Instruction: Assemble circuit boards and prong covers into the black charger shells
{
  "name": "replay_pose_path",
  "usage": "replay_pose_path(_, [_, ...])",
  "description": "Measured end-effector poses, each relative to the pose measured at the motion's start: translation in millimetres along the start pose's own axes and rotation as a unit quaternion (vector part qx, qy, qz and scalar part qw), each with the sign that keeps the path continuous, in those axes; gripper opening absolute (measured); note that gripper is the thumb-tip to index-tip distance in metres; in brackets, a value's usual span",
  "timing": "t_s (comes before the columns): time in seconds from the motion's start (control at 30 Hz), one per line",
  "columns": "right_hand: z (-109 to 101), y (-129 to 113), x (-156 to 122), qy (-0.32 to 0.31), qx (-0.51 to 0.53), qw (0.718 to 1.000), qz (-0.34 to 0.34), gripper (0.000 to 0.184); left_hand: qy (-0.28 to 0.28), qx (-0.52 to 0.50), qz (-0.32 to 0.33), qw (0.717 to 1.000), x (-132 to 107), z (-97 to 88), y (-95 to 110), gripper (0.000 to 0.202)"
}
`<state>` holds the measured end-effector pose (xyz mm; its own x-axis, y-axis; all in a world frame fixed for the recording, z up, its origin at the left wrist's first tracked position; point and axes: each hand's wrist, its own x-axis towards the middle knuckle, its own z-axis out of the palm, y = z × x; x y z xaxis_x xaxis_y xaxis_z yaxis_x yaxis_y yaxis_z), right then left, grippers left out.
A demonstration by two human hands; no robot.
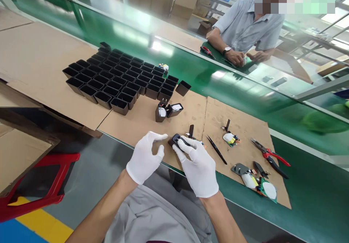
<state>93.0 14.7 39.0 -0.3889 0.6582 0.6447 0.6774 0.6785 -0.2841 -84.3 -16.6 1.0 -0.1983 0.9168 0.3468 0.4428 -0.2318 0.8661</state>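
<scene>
Head view, looking down at two white-gloved hands over a cardboard-covered surface (131, 123) beside a green conveyor belt (191, 72). The right hand (197, 164) has its fingers (183, 145) closed on a small black plastic part (175, 140), pinching it from above with the fingertips on its top face. The left hand (144, 158) sits just left of the part, not touching it, its fingers (158, 136) loosely curled and holding nothing; thumb and forefinger point toward the part with a narrow gap between them.

Judging from this, the part is being steadied for close fitting work. It would go best with the right grip kept light and low, the part resting against the cardboard edge, and the free hand brought in to support its near end so it does not twist.

Taking the black part as the landmark: just right of it stands a small upright black clip (191, 130), and further right lies a pair of black tweezers (216, 149). Beyond the tweezers are small circuit boards with white components (229, 138), and red-handled pliers (269, 157) well to the right. Behind the part, two black casings (167, 111) lie open, and further back-left stands a block of empty black casings (120, 77) in rows. Across the belt, another person's hands (240, 57) rest on the far side.
</scene>
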Motion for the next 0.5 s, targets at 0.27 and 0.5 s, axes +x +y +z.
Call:
replay_pose_path(0.27, [21.8, 2.1, -17.9, 0.016, -0.057, 0.997, 0.048, 0.021, 0.06, -0.059, -0.068, 0.994, -3.8, -0.6, -3.5, 0.03])
replay_pose_path(0.5, [22.0, 6.7, -21.0, 0.033, -0.009, 0.998, 0.055, 0.028, 0.06, -0.018, -0.04, 0.997, -6.7, 4.4, 1.0, 0.024])
